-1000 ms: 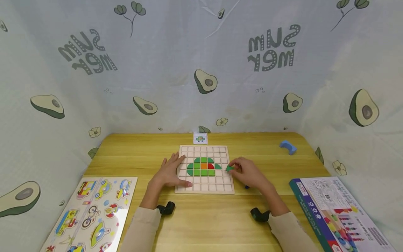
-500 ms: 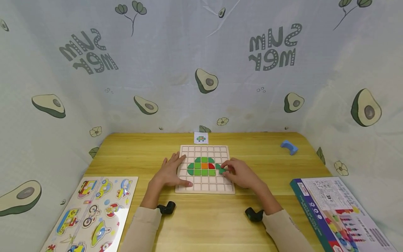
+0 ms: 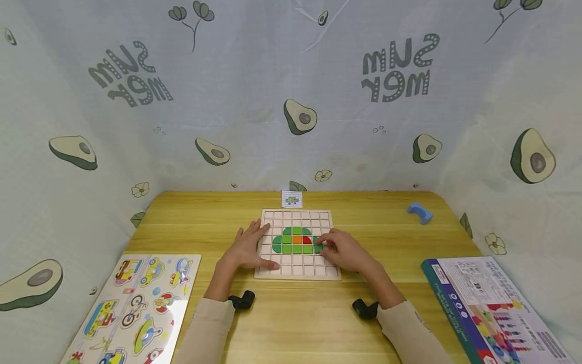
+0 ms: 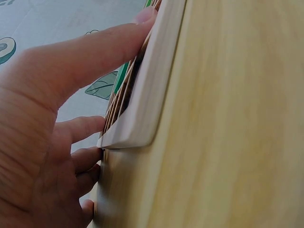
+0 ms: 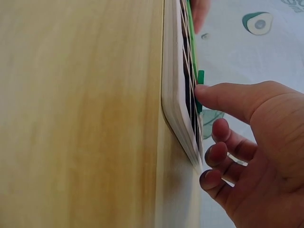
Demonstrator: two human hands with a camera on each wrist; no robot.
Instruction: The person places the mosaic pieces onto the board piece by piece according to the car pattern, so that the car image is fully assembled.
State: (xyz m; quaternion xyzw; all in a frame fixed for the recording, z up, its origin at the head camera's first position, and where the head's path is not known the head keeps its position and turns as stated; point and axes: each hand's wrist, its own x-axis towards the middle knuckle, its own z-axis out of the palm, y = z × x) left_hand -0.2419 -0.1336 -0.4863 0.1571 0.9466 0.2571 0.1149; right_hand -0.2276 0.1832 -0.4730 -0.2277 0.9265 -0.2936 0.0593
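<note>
A pale wooden grid board (image 3: 297, 266) lies on the table, with green, orange and red pieces forming a car-like shape on it. My left hand (image 3: 245, 248) rests spread on the board's left side, its thumb on the front left of the grid. At the right end of the shape, my right hand (image 3: 346, 249) pinches a dark green piece (image 5: 201, 77) over a grid cell. In the right wrist view the thumb presses against this piece, which stands slightly proud of the board. The fingers partly hide it in the head view.
A small pattern card (image 3: 292, 199) lies behind the board. A blue arch block (image 3: 420, 213) is at the back right. A picture puzzle board (image 3: 136, 308) lies front left, and a printed box (image 3: 491, 308) front right. Patterned cloth (image 3: 254, 91) hangs behind the table.
My right hand has moved left from the board's right edge, carrying the green piece to the end of the shape. My left hand has stayed in place.
</note>
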